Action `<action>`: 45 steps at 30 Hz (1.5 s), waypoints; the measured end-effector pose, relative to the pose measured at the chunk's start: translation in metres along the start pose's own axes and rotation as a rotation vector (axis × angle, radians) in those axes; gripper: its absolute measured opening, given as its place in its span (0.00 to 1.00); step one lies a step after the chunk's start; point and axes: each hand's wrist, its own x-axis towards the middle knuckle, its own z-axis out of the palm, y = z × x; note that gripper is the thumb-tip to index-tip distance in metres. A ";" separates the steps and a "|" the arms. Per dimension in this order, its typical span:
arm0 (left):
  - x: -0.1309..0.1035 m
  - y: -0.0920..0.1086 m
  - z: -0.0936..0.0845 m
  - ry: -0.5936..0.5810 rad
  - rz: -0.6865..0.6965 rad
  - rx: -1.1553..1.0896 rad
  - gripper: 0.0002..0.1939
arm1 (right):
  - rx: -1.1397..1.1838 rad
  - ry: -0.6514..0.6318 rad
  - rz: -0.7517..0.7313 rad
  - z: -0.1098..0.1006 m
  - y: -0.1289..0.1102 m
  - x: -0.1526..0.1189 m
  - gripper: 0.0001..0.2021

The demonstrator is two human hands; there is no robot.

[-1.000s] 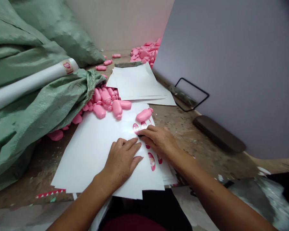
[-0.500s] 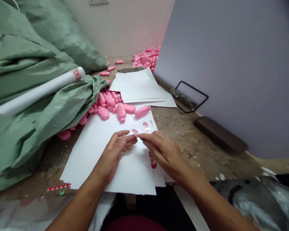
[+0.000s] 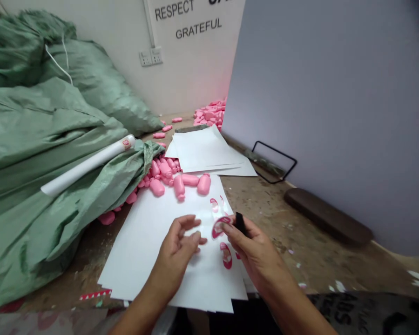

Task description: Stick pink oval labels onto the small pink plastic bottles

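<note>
My right hand [image 3: 260, 246] pinches an oval pink-and-white sticker [image 3: 217, 229] between thumb and finger. A short black object [image 3: 241, 224], its kind unclear, sticks up from the same hand. Facing it, my left hand [image 3: 176, 253] hovers over the white sheets [image 3: 143, 251] with fingers apart and nothing in them. Another oval sticker [image 3: 226, 256] lies on the sheets just below the held one, and a paler sticker [image 3: 214, 204] lies above. Several pink sausage-shaped pieces [image 3: 179, 187] rest along the far end of the sheets.
On the left, green woven sacks [image 3: 49, 139] bulge over the table, with a white paper roll [image 3: 87, 166] on top. More white sheets [image 3: 202, 151] lie beyond. A grey panel [image 3: 317, 116] stands at right behind a black wire frame [image 3: 274, 163] and a dark brown case [image 3: 326, 216].
The view has tilted upward. My right hand has drawn the sticker clear of my left fingertips and turned it. The rightmost pink piece, lying crosswise before, now points towards me.
</note>
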 end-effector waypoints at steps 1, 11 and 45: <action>0.014 -0.002 -0.003 0.073 0.113 0.253 0.18 | 0.027 0.026 -0.018 -0.002 -0.001 -0.001 0.19; 0.147 -0.001 -0.051 0.054 0.351 0.869 0.15 | -0.068 -0.051 -0.014 -0.016 0.000 -0.005 0.16; -0.061 0.012 0.015 0.029 -0.473 -1.008 0.24 | -0.528 -0.223 -0.087 0.022 0.004 -0.062 0.13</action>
